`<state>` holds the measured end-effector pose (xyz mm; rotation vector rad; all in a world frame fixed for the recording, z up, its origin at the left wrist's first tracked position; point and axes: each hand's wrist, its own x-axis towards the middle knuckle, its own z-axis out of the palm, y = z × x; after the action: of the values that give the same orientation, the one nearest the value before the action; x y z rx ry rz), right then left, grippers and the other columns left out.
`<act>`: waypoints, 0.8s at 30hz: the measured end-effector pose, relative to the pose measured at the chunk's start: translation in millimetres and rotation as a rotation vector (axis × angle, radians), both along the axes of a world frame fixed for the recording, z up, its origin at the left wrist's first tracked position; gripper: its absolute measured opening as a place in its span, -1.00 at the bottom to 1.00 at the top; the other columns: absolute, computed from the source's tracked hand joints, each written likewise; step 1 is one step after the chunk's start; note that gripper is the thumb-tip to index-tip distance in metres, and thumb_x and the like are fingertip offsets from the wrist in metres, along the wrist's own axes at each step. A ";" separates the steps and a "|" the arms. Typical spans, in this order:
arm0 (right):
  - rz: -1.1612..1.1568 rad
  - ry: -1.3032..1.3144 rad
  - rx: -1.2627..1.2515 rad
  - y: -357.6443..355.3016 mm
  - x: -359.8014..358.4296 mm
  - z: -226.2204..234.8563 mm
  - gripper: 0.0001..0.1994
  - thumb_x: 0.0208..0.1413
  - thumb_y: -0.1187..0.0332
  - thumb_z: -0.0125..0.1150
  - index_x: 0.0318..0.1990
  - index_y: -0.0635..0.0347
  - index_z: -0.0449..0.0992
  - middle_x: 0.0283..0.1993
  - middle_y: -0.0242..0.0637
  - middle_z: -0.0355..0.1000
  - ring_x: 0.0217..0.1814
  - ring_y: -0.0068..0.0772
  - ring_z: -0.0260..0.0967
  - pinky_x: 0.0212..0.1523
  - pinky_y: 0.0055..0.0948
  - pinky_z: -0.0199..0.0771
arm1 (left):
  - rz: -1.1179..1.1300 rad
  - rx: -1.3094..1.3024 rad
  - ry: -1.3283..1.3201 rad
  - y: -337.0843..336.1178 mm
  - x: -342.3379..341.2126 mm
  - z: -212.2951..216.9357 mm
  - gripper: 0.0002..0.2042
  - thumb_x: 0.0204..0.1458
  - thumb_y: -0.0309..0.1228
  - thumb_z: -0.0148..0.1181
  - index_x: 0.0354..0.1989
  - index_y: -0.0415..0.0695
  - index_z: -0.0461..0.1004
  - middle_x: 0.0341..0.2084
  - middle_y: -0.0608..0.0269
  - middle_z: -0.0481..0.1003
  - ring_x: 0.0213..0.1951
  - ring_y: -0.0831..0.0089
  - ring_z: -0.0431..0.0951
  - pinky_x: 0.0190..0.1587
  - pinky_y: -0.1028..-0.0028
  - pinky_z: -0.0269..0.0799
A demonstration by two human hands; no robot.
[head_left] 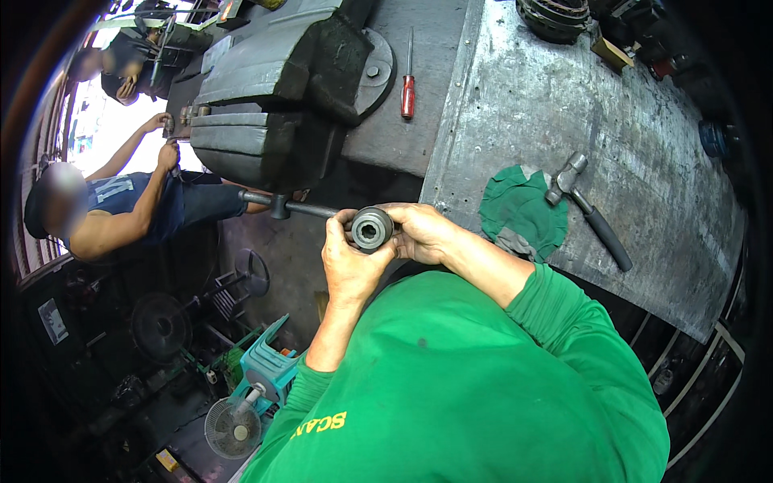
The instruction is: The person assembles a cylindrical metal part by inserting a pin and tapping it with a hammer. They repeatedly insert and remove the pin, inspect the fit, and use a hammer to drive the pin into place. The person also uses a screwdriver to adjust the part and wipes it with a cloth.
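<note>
Between my two hands, in front of my body, is a round dark metal part (372,231) with a stepped rim and a small notched hole in its middle. My left hand (353,262) grips it from the left and below, thumb along its lower edge. Closed round its right side is my right hand (423,232), the fingers partly hidden behind the part. Just beyond my left fingers, the bar handle (310,209) of the large vise passes behind; whether my fingers touch it, I cannot tell.
A black vise (266,88) stands ahead to the left. On the bench lie a red-handled screwdriver (408,97), a green cloth (523,211) and a ball-peen hammer (592,213). Another person (137,201) works at the left. Fans (233,428) and a teal stool (270,362) stand lower left.
</note>
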<state>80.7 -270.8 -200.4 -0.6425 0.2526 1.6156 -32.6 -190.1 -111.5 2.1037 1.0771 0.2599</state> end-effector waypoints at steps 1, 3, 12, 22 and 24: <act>0.008 0.000 -0.016 -0.5 0.8 2.1 -0.75 0.43 0.27 0.10 0.05 0.14 0.65 -0.16 -0.36 0.64 -0.31 -0.52 0.58 -0.32 -0.46 0.58 | 0.005 0.008 0.011 -0.5 0.5 0.5 -0.31 -0.28 -0.40 0.65 0.09 -0.22 0.44 -0.10 0.06 0.63 -0.06 0.31 0.68 0.04 0.32 0.62; 0.020 -0.001 -0.046 -1.7 2.5 6.5 -0.75 0.43 0.27 0.11 0.03 0.15 0.66 -0.18 -0.36 0.64 -0.31 -0.53 0.57 -0.35 -0.47 0.55 | 0.019 -0.004 0.001 -1.2 1.3 0.9 -0.32 -0.27 -0.40 0.64 0.08 -0.23 0.43 -0.10 0.06 0.63 -0.06 0.33 0.68 0.04 0.33 0.62; 0.051 0.013 -0.080 -4.7 3.7 10.6 -0.78 0.41 0.29 0.08 -0.09 0.13 0.65 -0.30 -0.41 0.58 -0.47 -0.59 0.42 -0.45 -0.48 0.40 | 0.043 -0.022 -0.005 -5.9 5.1 2.2 -0.35 -0.23 -0.40 0.63 0.06 -0.25 0.43 -0.16 0.07 0.65 -0.11 0.39 0.69 -0.01 0.35 0.65; 0.048 0.002 -0.072 -7.7 2.8 12.2 -0.77 0.42 0.29 0.04 -0.10 0.14 0.64 -0.33 -0.41 0.58 -0.47 -0.59 0.44 -0.47 -0.52 0.44 | 0.005 0.031 -0.007 -9.3 5.5 5.2 -0.32 -0.22 -0.36 0.65 0.08 -0.27 0.40 -0.23 0.02 0.68 -0.19 0.35 0.73 -0.10 0.35 0.69; 0.047 0.013 -0.065 -8.0 2.7 12.0 -0.77 0.42 0.29 0.04 -0.10 0.14 0.64 -0.33 -0.40 0.59 -0.48 -0.59 0.44 -0.47 -0.52 0.45 | 0.007 0.018 -0.010 -9.1 5.2 4.8 -0.32 -0.22 -0.36 0.65 0.08 -0.27 0.40 -0.23 0.01 0.68 -0.19 0.34 0.74 -0.10 0.35 0.69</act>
<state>83.5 -278.8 -188.4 -0.6924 0.3022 1.6624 -27.3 -199.1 -106.7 2.1128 1.0798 0.2839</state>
